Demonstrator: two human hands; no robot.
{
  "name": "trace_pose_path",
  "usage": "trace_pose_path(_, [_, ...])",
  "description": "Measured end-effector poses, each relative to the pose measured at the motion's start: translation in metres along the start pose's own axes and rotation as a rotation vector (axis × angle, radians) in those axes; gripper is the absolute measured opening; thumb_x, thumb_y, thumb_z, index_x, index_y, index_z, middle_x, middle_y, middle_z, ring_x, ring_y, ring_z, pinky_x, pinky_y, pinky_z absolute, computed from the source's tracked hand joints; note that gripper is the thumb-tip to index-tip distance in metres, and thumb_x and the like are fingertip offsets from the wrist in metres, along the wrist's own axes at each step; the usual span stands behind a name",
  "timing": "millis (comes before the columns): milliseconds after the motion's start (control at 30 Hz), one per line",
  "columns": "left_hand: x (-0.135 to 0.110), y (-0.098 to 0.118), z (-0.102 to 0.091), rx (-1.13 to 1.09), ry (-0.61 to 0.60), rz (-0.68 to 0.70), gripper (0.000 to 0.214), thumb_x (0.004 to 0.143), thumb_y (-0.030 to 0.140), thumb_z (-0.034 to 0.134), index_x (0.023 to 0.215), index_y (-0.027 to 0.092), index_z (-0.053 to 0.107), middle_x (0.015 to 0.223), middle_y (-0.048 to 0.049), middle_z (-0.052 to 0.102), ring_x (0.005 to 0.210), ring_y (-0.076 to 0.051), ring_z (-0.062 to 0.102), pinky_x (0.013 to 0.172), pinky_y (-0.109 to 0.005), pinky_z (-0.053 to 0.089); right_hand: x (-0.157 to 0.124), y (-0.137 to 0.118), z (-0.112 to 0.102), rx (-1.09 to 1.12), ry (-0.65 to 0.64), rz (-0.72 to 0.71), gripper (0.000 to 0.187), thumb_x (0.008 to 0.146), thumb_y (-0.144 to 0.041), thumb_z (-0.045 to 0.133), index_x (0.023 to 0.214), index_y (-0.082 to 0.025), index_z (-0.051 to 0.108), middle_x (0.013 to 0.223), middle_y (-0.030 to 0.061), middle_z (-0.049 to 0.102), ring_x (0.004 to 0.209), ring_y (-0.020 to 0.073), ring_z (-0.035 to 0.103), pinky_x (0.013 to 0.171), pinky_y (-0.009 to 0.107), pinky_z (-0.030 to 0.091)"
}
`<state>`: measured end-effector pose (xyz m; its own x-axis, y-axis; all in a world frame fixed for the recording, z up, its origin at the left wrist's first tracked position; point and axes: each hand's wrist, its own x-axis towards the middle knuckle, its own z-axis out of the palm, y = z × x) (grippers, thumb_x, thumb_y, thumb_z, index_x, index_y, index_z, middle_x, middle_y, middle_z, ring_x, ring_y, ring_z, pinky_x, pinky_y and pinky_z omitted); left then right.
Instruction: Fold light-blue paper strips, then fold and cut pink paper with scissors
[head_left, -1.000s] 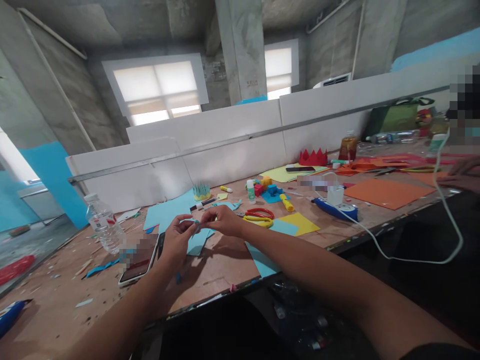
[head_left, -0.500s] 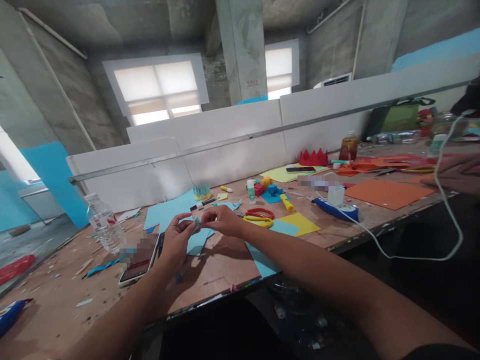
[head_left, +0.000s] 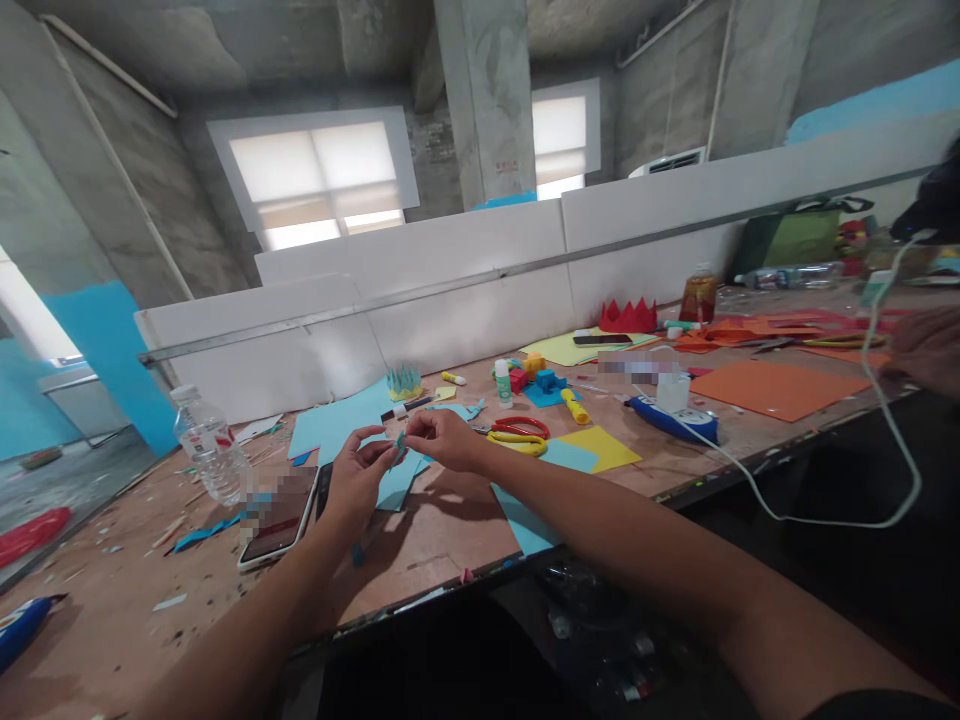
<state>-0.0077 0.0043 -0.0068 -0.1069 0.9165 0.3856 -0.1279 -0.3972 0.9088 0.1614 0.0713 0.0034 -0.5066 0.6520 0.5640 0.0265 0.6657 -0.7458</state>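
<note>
A small piece of light blue paper (head_left: 400, 441) is pinched between the fingertips of my left hand (head_left: 360, 468) and my right hand (head_left: 442, 438), above the table. Its exact shape is too small to make out. Under and behind my hands lie light blue sheets (head_left: 334, 418). Just right of my right hand are scissors with red and yellow handles (head_left: 519, 437). A phone (head_left: 283, 525) lies beside my left wrist. Farther back stands a small blue paper crown (head_left: 403, 383) with a yellow base.
A clear plastic bottle (head_left: 210, 445) stands at the left. Glue sticks (head_left: 503, 383), folded paper blocks (head_left: 550, 381), a yellow sheet (head_left: 606, 448), an orange sheet (head_left: 780, 388) and a red crown (head_left: 628, 316) lie rightward. A white cable (head_left: 900, 440) droops past the table edge near another person's hand (head_left: 926, 345).
My fingers have shifted slightly around the small blue paper, which is turned a little and sits marginally farther right. At the far right the other person's hand has moved.
</note>
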Motion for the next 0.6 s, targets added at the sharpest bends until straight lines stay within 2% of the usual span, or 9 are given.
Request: trace_pose_path(600, [-0.0022,-0.0015,-0.0005,0.076,-0.019,-0.01,0.052,0.066,0.033,0.086,0.106,0.021,0.056,0.075,0.0008,0.073,0.076,-0.017,0.069,0.079,-0.031,0.05,0.0023,0.0003,0.0008,-0.029,0.023,0.099,0.016,0.075,-0.029,0.073,0.076,-0.014,0.068,0.069,0.0008,0.065,0.064,0.0122,0.056,0.06,0.023,0.042])
